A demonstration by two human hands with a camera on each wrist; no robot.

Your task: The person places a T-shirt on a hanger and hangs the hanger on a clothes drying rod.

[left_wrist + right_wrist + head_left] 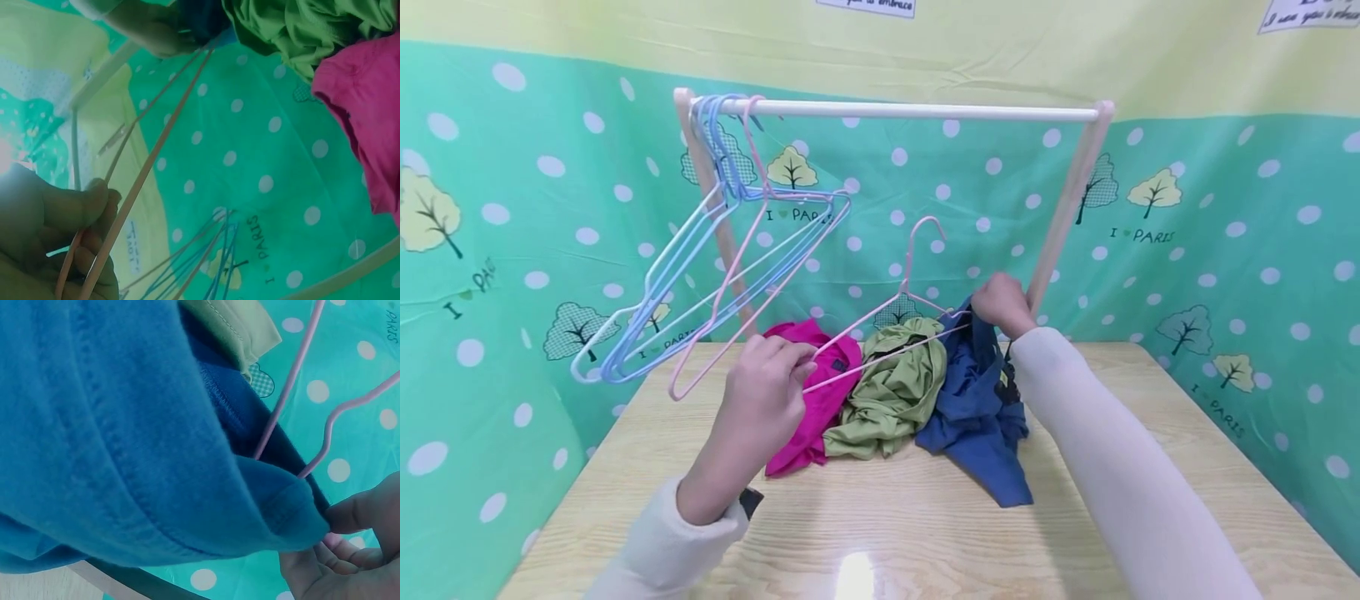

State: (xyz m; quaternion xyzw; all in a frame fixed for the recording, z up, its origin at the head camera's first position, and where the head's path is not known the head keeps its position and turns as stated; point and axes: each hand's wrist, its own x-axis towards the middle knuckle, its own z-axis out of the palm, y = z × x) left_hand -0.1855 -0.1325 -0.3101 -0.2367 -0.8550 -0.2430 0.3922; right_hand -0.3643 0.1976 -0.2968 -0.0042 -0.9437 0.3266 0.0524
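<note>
My left hand [763,390] pinches one end of a pink clothes hanger [909,258], thumb and fingers around the wire in the left wrist view. The hanger's hook points up. Its far end runs into the opening of a blue garment [966,396], whose edge my right hand [1002,302] pinches. In the right wrist view, two wires of the hanger [292,375] pass inside the fabric [144,431] near my fingertips; the hanger's tip is hidden. The lower part of the blue garment lies on the table. Its exact kind is unclear in the folds.
A crumpled green garment [891,400] and a magenta garment [801,425] lie left of the blue one on the wooden table [940,533]. Behind stands a rack with a white rail [910,110]. Several blue hangers [662,287] and a pink one [748,237] hang at its left end.
</note>
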